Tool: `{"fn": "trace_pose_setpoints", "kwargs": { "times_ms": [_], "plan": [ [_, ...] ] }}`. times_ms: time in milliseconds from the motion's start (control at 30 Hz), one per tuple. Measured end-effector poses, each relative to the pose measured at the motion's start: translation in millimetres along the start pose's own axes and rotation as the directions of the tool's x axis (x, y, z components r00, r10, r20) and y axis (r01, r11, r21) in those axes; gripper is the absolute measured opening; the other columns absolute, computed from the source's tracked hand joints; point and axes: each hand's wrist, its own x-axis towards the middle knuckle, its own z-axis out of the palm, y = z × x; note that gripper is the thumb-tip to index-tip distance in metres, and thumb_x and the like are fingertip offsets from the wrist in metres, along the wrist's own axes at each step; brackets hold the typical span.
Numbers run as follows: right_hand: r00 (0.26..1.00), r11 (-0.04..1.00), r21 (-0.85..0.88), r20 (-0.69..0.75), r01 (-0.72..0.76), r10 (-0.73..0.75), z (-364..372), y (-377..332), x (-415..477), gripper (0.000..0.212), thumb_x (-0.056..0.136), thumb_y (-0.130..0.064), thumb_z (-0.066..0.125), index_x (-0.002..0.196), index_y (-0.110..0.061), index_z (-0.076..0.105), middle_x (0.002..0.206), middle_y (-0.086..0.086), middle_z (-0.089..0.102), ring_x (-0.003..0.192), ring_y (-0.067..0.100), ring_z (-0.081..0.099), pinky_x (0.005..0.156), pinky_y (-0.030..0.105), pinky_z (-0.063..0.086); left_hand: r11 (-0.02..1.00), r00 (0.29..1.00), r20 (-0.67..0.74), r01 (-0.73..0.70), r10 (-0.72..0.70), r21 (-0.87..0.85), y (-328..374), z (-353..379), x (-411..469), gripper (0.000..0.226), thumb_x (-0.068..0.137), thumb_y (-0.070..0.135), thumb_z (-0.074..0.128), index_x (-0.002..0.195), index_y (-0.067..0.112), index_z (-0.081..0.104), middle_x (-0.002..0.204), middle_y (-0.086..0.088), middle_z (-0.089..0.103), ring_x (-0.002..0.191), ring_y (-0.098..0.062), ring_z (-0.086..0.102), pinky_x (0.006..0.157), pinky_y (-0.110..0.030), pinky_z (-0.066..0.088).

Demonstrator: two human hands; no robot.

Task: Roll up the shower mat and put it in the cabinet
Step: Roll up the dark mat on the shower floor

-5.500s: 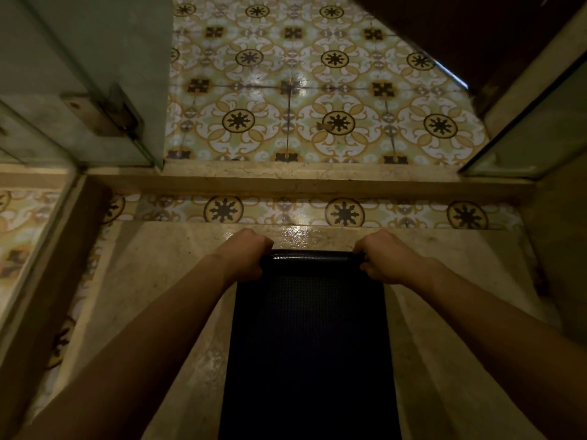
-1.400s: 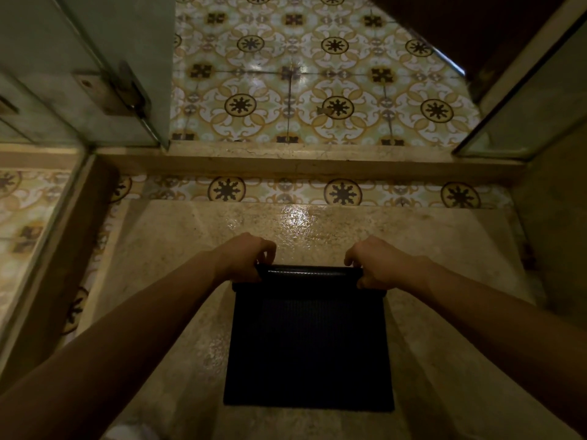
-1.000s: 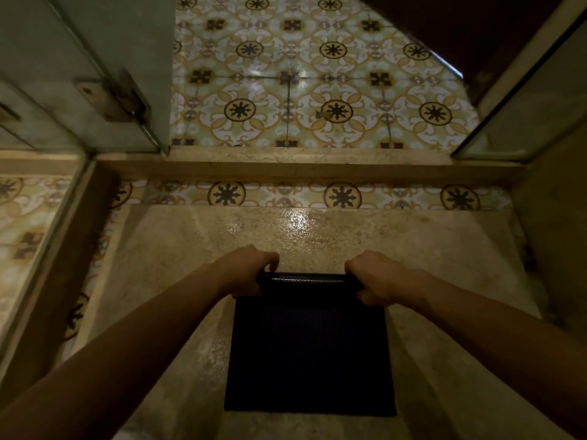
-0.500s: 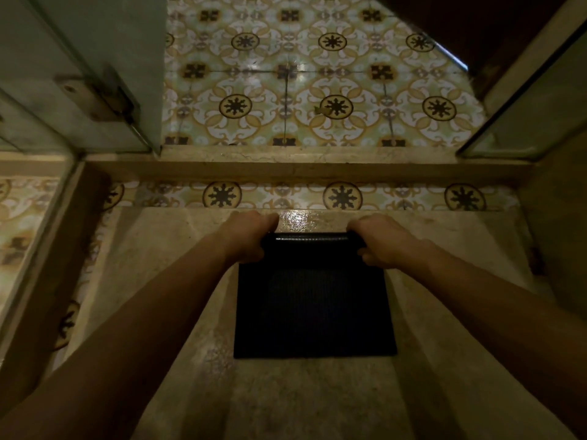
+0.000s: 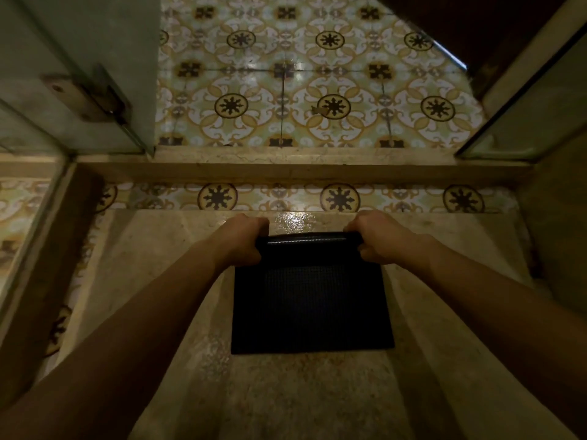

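Note:
A black textured shower mat (image 5: 311, 300) lies on the wet stone shower floor (image 5: 152, 249) in the middle of the head view. Its far end is wound into a roll (image 5: 308, 241), and a short flat stretch reaches back toward me. My left hand (image 5: 243, 241) grips the roll's left end. My right hand (image 5: 379, 239) grips its right end. Both fists are closed around the roll. No cabinet is in view.
A raised stone threshold (image 5: 301, 168) crosses beyond the mat, with patterned floor tiles (image 5: 286, 100) past it. An open glass shower door with a metal hinge (image 5: 92, 96) stands at the left. A glass panel (image 5: 533, 122) and a stone wall are at the right.
The flat part of the mat has grown much shorter since the earliest frame as the roll took it up. Over the last half second my hands hold the roll at about the same place.

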Motion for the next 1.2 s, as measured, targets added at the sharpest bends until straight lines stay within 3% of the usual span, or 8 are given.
{"fn": "trace_pose_setpoints", "kwargs": {
  "times_ms": [133, 333, 467, 633, 833, 1000, 1100, 1200],
  "plan": [
    [0.999, 0.999, 0.011, -0.038, -0.034, 0.035, 0.7, -4.3, 0.7, 0.029, 0.068, -0.011, 0.072, 0.097, -0.016, 0.07, 0.098, 0.011, 0.064, 0.094, 0.029, 0.061, 0.076, 0.033, 0.052, 1.0, 1.0, 0.006, -0.017, 0.017, 0.021, 0.2, -4.7, -2.1, 0.03, 0.067, 0.02, 0.078, 0.092, 0.022, 0.061, 0.096, -0.003, 0.066, 0.086, -0.021, 0.059, 0.067, -0.028, 0.048],
    [0.995, 0.984, 0.145, 0.032, -0.102, 0.099, -1.9, 2.5, -2.2, 0.036, 0.075, -0.014, 0.073, 0.109, -0.023, 0.07, 0.112, 0.008, 0.064, 0.101, 0.024, 0.061, 0.073, 0.021, 0.04, 0.999, 0.992, 0.124, 0.021, -0.017, -0.033, 0.8, -15.3, -2.6, 0.03, 0.066, 0.017, 0.085, 0.093, 0.02, 0.071, 0.099, -0.002, 0.071, 0.089, -0.019, 0.064, 0.073, -0.028, 0.052],
    [0.999, 0.994, 0.101, 0.018, -0.047, 0.045, 2.6, -3.3, -10.5, 0.048, 0.074, -0.013, 0.073, 0.121, -0.019, 0.066, 0.112, 0.006, 0.069, 0.106, 0.024, 0.062, 0.085, 0.029, 0.048, 0.997, 0.991, 0.125, 0.049, -0.04, -0.067, 0.5, -14.0, -8.8, 0.038, 0.064, 0.019, 0.089, 0.097, 0.021, 0.072, 0.105, -0.001, 0.07, 0.092, -0.017, 0.064, 0.077, -0.028, 0.053],
    [0.994, 0.995, 0.099, 0.108, -0.007, -0.004, 1.1, -5.9, -16.8, 0.034, 0.074, -0.013, 0.067, 0.105, -0.024, 0.074, 0.096, 0.005, 0.07, 0.095, 0.024, 0.065, 0.078, 0.033, 0.054, 0.997, 0.99, 0.131, 0.058, -0.051, -0.049, 9.1, -0.3, -13.6, 0.058, 0.059, 0.019, 0.089, 0.11, 0.025, 0.064, 0.111, 0.0, 0.069, 0.1, -0.02, 0.062, 0.08, -0.032, 0.056],
    [0.996, 0.988, 0.138, 0.059, -0.076, 0.068, 9.0, -5.8, -20.9, 0.05, 0.074, -0.014, 0.074, 0.123, -0.023, 0.064, 0.115, 0.004, 0.068, 0.106, 0.022, 0.062, 0.083, 0.029, 0.049, 0.994, 0.986, 0.155, 0.07, -0.055, -0.089, 7.3, -1.3, -16.0, 0.056, 0.067, 0.011, 0.085, 0.118, 0.021, 0.064, 0.113, -0.003, 0.069, 0.101, -0.02, 0.064, 0.082, -0.031, 0.055],
    [0.994, 0.995, 0.093, 0.107, -0.033, 0.023, 7.5, -3.9, -22.7, 0.039, 0.073, -0.016, 0.07, 0.112, -0.023, 0.07, 0.104, 0.006, 0.069, 0.1, 0.025, 0.064, 0.078, 0.03, 0.051, 0.999, 0.993, 0.116, 0.022, -0.017, -0.037, 11.2, 5.1, -23.5, 0.044, 0.073, 0.013, 0.077, 0.115, 0.018, 0.066, 0.115, -0.007, 0.066, 0.101, -0.024, 0.062, 0.083, -0.035, 0.056],
    [0.991, 0.99, 0.12, 0.121, -0.067, 0.052, 8.3, -2.4, -23.5, 0.046, 0.076, -0.016, 0.07, 0.12, -0.024, 0.065, 0.11, 0.007, 0.068, 0.1, 0.024, 0.063, 0.077, 0.029, 0.05, 0.998, 0.989, 0.147, 0.015, -0.006, -0.062, 8.3, 4.4, -25.7, 0.043, 0.077, 0.012, 0.072, 0.119, 0.018, 0.065, 0.117, -0.007, 0.066, 0.104, -0.024, 0.062, 0.086, -0.038, 0.057],
    [0.992, 0.989, 0.125, 0.105, -0.08, 0.067, 11.3, -2.6, -24.7, 0.053, 0.076, -0.018, 0.074, 0.127, -0.021, 0.06, 0.116, 0.008, 0.066, 0.106, 0.024, 0.061, 0.081, 0.029, 0.049, 0.997, 0.988, 0.157, 0.009, 0.002, -0.073, 7.7, 2.5, -25.9, 0.045, 0.076, 0.013, 0.073, 0.119, 0.019, 0.063, 0.116, -0.004, 0.068, 0.103, -0.021, 0.064, 0.084, -0.03, 0.055]
  ]
}}
